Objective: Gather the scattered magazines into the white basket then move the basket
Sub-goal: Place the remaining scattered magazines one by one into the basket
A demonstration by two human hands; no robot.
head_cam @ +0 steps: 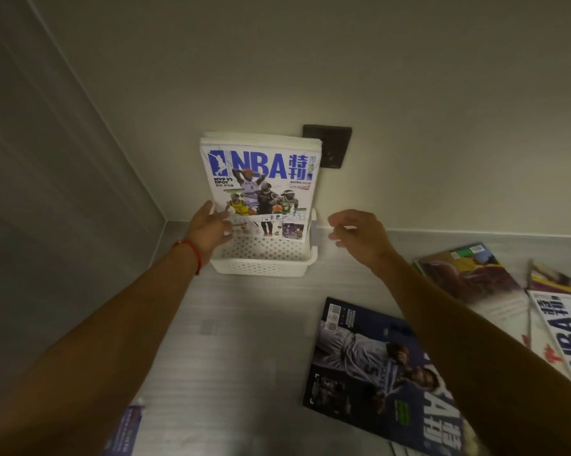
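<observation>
**A:** Magazines (261,182) stand upright in the white basket (261,263) against the wall, the NBA cover in front. The left hand (211,227) lies flat on their lower left edge, steadying, not gripping.

**B:** And the right hand (359,236)?

**A:** Loose, fingers spread, holding nothing, just beside the basket.

**B:** What about the dark magazine (376,373) on the table (244,340)?

**A:** Thin, glossy and floppy, I'd guess; probably best pinched by the spine.

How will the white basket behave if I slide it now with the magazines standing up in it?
Probably top-heavy: the magazines stand far above the white basket rim, leaning toward the wall. It likely slides easily on the smooth counter, so the stack may flop.
</observation>
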